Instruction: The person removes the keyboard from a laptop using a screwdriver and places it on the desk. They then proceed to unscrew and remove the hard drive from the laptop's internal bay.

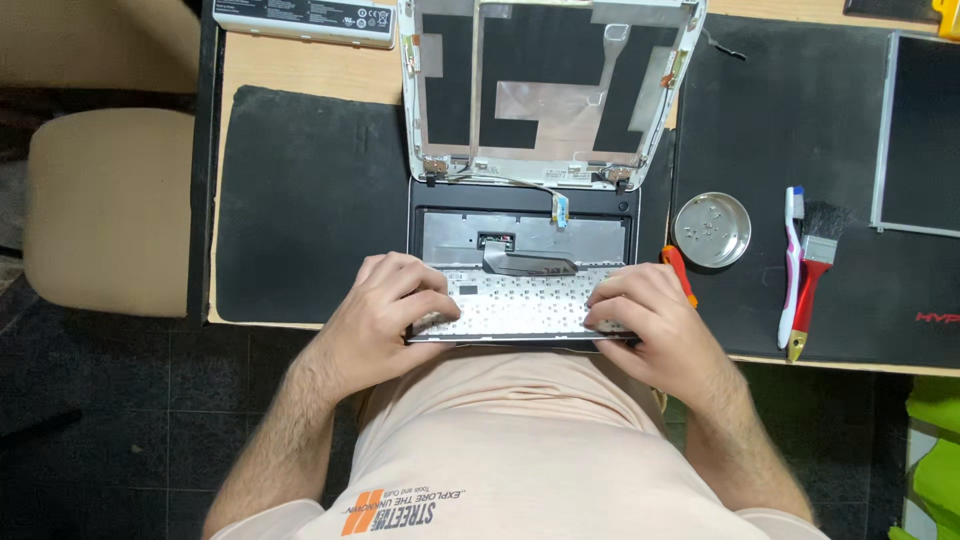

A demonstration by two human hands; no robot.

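A small dismantled laptop [525,215] lies open at the table's front edge, its white lid shell [550,90] stripped of the screen. The keyboard [520,300] is flipped face down over the base's near half, showing its pale metal back and a grey ribbon cable [525,262]. My left hand [385,310] grips the keyboard's left end, fingers curled onto it. My right hand [655,320] holds the right end the same way.
A black mat [300,200] lies left, another [800,150] right. On the right mat: a round metal dish [712,230] with screws, a toothbrush [792,265], a red-handled brush [812,280], a removed screen panel [920,130]. An orange tool [678,270] lies beside my right hand. A white battery pack [305,20] at the back; a beige chair [110,210] left.
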